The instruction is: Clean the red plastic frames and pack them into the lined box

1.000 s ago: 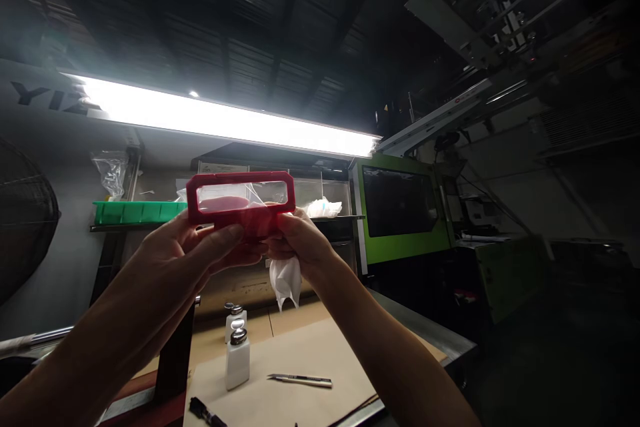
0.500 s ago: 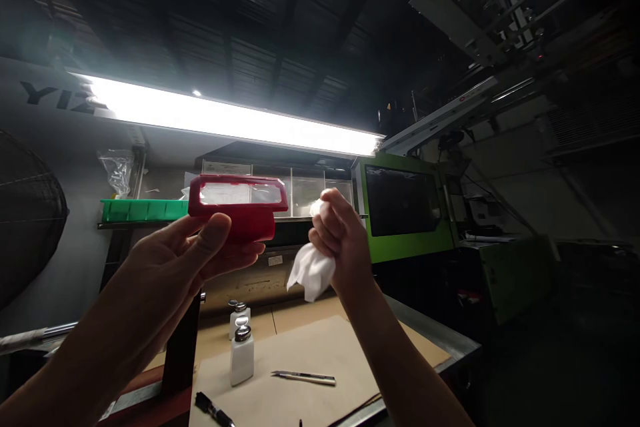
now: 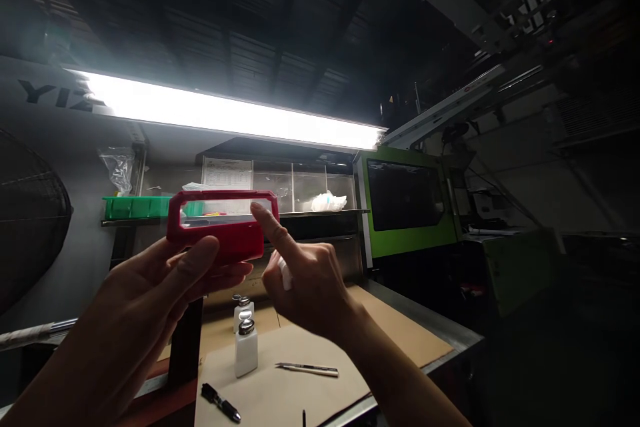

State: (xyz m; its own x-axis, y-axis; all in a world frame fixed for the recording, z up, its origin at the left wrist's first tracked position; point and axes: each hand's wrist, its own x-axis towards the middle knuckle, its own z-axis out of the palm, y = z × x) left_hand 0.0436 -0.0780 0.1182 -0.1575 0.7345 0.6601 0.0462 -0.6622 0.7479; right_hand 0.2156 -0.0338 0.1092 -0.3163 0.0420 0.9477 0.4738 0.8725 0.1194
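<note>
My left hand grips a red plastic housing with a long clear window, held up before the lamp. Its thumb presses on the near side while the fingers pass behind and below. My right hand is raised close by, with the index finger stretched out to the right end of the window. The other fingers are curled round a white cloth, of which only a small part shows.
Below stand two white pump bottles on a brown-covered bench, near a craft knife and a black marker. A shelf behind bears a green bin and a crumpled white bundle. A bright tube lamp hangs above; a green machine stands right.
My right hand has moved left to the housing, its index finger now extended and the cloth mostly tucked in the palm. The housing has shifted slightly left and down and turned a little.
</note>
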